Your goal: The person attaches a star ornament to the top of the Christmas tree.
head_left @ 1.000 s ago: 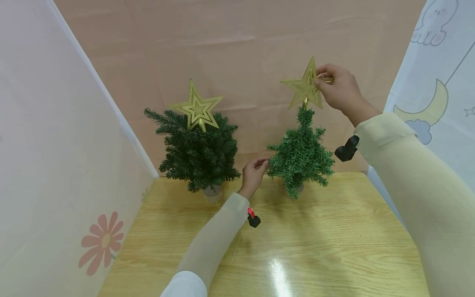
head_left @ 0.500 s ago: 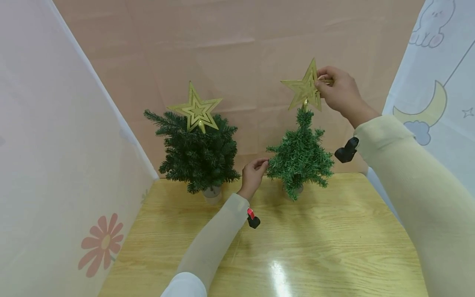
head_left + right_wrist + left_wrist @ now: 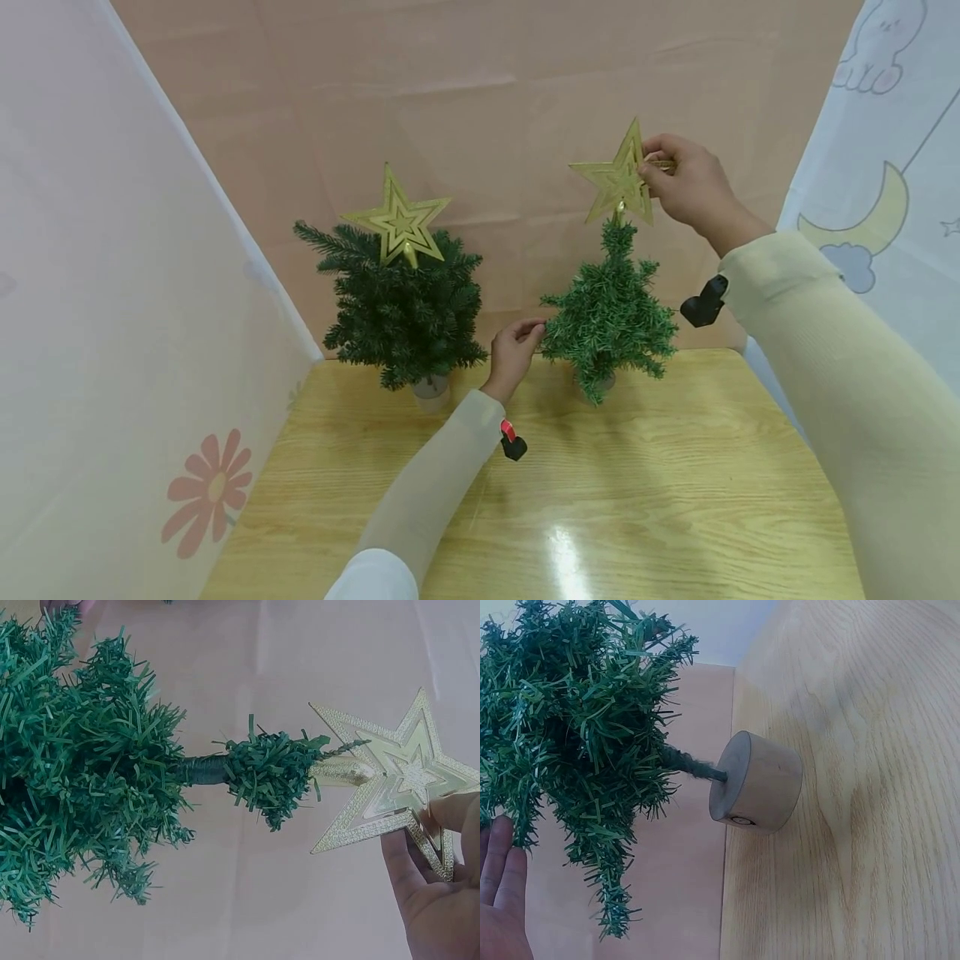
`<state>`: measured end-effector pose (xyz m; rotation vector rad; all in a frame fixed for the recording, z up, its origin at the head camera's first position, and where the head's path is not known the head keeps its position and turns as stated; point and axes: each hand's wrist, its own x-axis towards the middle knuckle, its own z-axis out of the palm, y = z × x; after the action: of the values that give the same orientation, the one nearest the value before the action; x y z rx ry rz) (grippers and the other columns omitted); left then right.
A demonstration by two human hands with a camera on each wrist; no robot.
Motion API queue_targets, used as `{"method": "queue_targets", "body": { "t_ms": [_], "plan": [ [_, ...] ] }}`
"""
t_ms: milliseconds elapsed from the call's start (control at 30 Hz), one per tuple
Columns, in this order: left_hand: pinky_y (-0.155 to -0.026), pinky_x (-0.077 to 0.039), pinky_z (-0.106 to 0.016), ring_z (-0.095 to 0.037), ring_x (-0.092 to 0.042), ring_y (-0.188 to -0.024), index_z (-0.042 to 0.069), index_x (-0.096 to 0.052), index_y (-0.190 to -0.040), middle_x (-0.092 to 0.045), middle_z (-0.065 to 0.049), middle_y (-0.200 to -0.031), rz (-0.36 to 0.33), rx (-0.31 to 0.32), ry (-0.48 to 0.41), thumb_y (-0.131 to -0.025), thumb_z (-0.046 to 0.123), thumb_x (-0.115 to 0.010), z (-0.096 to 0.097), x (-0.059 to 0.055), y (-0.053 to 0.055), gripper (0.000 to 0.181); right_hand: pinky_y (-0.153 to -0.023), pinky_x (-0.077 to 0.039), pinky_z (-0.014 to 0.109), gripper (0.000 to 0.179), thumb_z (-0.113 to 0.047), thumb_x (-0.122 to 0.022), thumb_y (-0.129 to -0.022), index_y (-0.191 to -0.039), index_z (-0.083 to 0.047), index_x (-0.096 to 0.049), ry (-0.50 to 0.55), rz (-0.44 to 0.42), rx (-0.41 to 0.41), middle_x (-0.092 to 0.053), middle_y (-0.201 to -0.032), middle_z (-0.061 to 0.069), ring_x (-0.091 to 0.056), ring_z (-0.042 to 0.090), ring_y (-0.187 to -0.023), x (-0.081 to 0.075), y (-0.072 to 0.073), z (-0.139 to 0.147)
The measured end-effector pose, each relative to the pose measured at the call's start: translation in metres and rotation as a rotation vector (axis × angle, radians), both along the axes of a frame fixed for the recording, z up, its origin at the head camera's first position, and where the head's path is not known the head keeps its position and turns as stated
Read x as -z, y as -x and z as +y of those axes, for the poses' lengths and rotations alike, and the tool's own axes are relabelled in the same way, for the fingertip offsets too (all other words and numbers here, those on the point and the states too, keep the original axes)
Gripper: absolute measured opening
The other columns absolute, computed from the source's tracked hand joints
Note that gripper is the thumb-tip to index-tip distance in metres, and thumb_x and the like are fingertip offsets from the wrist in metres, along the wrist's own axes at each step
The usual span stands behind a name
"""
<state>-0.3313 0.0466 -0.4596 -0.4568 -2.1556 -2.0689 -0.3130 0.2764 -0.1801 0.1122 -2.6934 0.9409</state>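
Observation:
My right hand [image 3: 692,185] pinches a gold star tree topper [image 3: 618,177] by its right side, fingers and thumb on either face. The star's gold stem stands at the tip of a small green artificial Christmas tree [image 3: 611,312], as the right wrist view also shows; a twig end pokes out beside the stem [image 3: 341,772]. Low on the tree's left side, my left hand [image 3: 512,357] pinches the end of a branch between thumb and fingers. In the left wrist view, the tree's round wooden base [image 3: 761,784] stands on the table.
A darker, bushier artificial tree [image 3: 408,312] stands to the left, topped with another gold star [image 3: 399,222]. Both trees stand near the back edge of the wooden table [image 3: 637,500]. A peach cloth [image 3: 480,100] hangs behind, with printed light cloths on either side.

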Motion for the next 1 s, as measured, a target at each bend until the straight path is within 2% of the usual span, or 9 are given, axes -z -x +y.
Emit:
{"method": "queue_targets", "body": {
  "t_ms": [200,433,667,767,1000],
  "plan": [
    [-0.083,-0.054,-0.027,-0.009,-0.066,-0.097,0.016,-0.071,-0.116,-0.069,0.006,-0.107,0.008,0.002,0.011,-0.096,0.029,-0.063,-0.0014,0.001,0.0011,0.025,-0.095,-0.045,0.053,0.05,-0.039,-0.04,-0.104,-0.149,-0.016,-0.039,-0.021,0.014,-0.017,-0.035,-0.152,0.014,-0.043,0.033,-0.134,0.0003,0.0024,0.0005],
    [-0.083,-0.055,-0.029,-0.007,-0.066,-0.097,0.015,-0.071,-0.117,-0.07,0.008,-0.106,0.014,0.024,0.015,-0.097,0.028,-0.062,-0.0053,0.0013,-0.001,0.025,-0.095,-0.046,0.052,0.051,-0.039,-0.04,-0.104,-0.15,-0.016,-0.038,-0.027,0.003,-0.018,-0.036,-0.152,0.015,-0.045,0.033,-0.132,0.002,0.0029,-0.0006],
    [-0.086,-0.054,-0.036,-0.009,-0.066,-0.098,0.013,-0.071,-0.118,-0.069,0.007,-0.106,0.017,0.002,0.009,-0.096,0.031,-0.062,-0.0073,0.0021,0.0005,0.029,-0.09,-0.049,0.05,0.05,-0.039,-0.04,-0.104,-0.149,-0.017,-0.041,-0.065,0.012,-0.029,-0.041,-0.149,0.014,-0.05,0.032,-0.128,-0.0008,0.0043,-0.0039],
    [-0.085,-0.055,-0.034,-0.011,-0.066,-0.098,0.014,-0.071,-0.117,-0.069,0.006,-0.106,0.021,-0.001,0.0,-0.096,0.031,-0.063,-0.007,0.0027,0.0021,0.028,-0.09,-0.049,0.05,0.05,-0.039,-0.04,-0.104,-0.149,-0.017,-0.041,-0.061,0.013,-0.031,-0.041,-0.148,0.014,-0.052,0.033,-0.125,-0.0015,0.0047,-0.0033],
    [-0.082,-0.055,-0.027,-0.014,-0.066,-0.1,0.016,-0.071,-0.117,-0.069,0.006,-0.107,-0.014,0.018,0.023,-0.096,0.029,-0.064,-0.0076,0.0052,0.0026,0.026,-0.091,-0.048,0.052,0.05,-0.038,-0.04,-0.104,-0.149,-0.014,-0.04,-0.049,0.022,-0.065,-0.041,-0.146,0.017,-0.058,0.037,-0.115,0.0031,0.0056,0.0022]
  ]
}}
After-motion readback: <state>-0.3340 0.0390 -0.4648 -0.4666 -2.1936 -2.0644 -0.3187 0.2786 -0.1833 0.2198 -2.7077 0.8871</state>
